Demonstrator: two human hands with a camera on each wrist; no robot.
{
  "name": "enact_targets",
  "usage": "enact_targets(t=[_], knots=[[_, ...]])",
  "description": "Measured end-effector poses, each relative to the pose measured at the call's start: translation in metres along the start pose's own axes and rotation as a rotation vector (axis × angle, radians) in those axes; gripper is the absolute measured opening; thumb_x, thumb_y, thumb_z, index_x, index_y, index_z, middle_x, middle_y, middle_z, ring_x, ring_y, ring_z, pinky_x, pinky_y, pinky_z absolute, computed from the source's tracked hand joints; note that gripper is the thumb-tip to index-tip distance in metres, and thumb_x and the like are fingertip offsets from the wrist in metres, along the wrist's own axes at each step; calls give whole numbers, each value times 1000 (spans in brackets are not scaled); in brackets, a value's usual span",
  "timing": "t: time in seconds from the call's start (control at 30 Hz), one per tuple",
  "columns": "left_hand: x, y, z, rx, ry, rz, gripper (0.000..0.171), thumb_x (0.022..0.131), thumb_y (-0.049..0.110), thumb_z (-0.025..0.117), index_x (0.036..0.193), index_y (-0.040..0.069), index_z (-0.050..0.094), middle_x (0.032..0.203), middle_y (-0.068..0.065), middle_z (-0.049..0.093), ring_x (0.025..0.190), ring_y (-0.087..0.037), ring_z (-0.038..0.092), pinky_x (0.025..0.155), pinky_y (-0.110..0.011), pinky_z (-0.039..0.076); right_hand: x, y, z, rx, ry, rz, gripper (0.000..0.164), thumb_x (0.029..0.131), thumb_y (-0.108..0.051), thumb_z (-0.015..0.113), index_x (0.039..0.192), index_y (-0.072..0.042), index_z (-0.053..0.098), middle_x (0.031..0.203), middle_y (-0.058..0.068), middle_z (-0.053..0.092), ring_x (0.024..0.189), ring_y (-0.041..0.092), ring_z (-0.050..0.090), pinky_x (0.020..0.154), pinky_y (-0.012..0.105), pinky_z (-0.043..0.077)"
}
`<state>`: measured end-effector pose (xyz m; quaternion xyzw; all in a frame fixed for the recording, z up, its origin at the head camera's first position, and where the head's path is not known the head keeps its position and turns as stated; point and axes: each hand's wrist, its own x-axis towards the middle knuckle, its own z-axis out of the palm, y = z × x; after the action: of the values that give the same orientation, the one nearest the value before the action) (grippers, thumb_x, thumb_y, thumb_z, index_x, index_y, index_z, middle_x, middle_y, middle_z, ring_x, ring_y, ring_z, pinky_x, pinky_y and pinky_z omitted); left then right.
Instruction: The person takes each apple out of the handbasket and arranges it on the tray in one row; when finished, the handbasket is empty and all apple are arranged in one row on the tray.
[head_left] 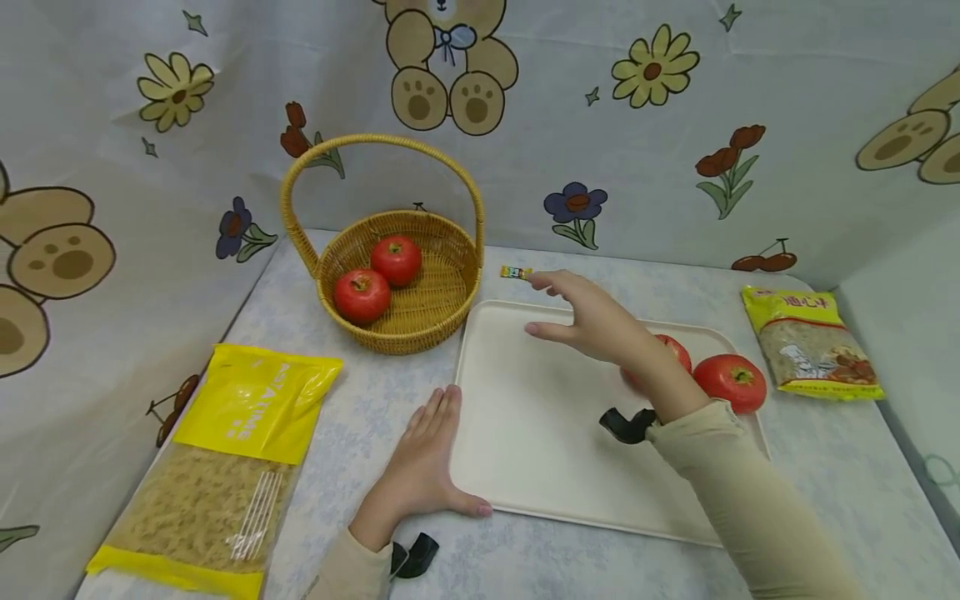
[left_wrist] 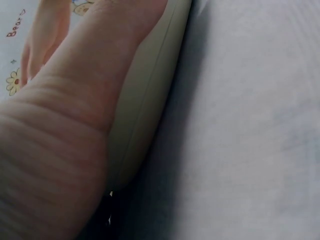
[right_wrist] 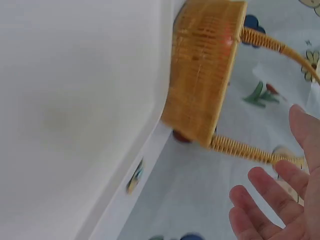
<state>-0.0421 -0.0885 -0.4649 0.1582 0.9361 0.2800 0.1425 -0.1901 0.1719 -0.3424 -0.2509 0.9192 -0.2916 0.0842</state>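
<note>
My left hand [head_left: 422, 458] rests with straight fingers along the left edge of a white tray [head_left: 540, 433], its thumb at the front rim. In the left wrist view, that hand [left_wrist: 70, 110] lies against the tray's side [left_wrist: 150, 95]. Above the back part of the tray hovers my right hand [head_left: 592, 321], fingers spread and holding nothing. Two red apples [head_left: 731, 382] sit at the tray's right side, one partly hidden behind the right forearm. Back left of the tray stands a wicker basket [head_left: 442, 312] with two more red apples [head_left: 363, 296] inside and its handle upright.
A yellow bag of pasta-like pieces [head_left: 225, 467] lies left of the tray. Another yellow packet [head_left: 817, 346] is at the back right. A tiny colourful wrapper [head_left: 515, 272] lies behind the tray, near the right fingertips. Printed cloth [head_left: 525, 167] hangs behind the table.
</note>
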Motion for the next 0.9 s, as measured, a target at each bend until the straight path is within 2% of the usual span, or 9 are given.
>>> enact_targets(t=[0.33,0.47,0.6,0.9], knots=[[1,-2,3,-19,-16,14,155,52,79,80,159,12,-8,168,-5,-6,156,-21,-9,127,-47,3,74,-50,30,36,-119,-148,70,90,-44,71,148,-15,45,144,2,54,128,22,53,110,40,44],[0,-3,1,-20,-15,12,155,52,78,81,159,12,-9,168,-5,-6,156,-22,-9,127,-47,2,99,-66,43,33,-143,-194,69,91,-44,70,148,-14,45,143,3,54,128,21,53,110,38,44],[-1,-3,-1,-26,-12,9,155,52,76,83,160,11,-7,168,-6,-5,156,-22,-8,127,-47,3,122,-76,61,13,-166,-238,70,92,-43,69,148,-11,44,145,7,53,135,22,48,116,39,39],[-1,-4,-3,-27,-8,22,154,51,75,83,160,10,-5,169,-5,-3,156,-20,-7,127,-45,4,158,-88,94,-46,-212,-185,74,92,-46,67,152,-13,38,155,3,43,146,19,36,122,35,29]])
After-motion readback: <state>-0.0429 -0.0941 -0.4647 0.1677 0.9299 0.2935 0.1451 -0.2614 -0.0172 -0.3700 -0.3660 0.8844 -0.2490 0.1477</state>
